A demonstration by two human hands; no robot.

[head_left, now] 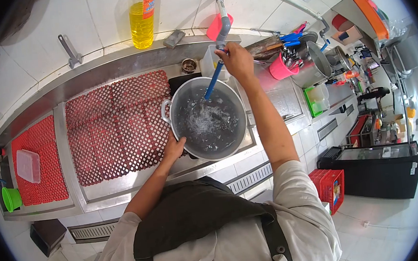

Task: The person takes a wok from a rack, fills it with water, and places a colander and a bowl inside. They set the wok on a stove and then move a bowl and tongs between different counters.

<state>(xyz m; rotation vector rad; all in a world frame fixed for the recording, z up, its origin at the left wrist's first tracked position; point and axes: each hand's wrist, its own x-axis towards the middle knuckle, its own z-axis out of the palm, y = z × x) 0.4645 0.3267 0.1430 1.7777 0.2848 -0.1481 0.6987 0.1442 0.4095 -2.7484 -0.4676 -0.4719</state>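
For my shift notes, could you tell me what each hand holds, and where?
Left hand grips the pot by its rim; right hand holds the tap hose.

Your left hand (175, 148) grips the near-left rim of the large grey metal pot (186, 90), so its fingers on the outside wall are hidden from you. Churning water hides the pot's bottom, and the pot itself covers most of the sink beneath it. Your right hand (237, 59) wraps the blue hose (213, 82), hiding the stretch inside your grip. The tap's upper end runs off the far edge. The utensils in the pink plastic cup (279, 70) at far right are too small to tell apart.
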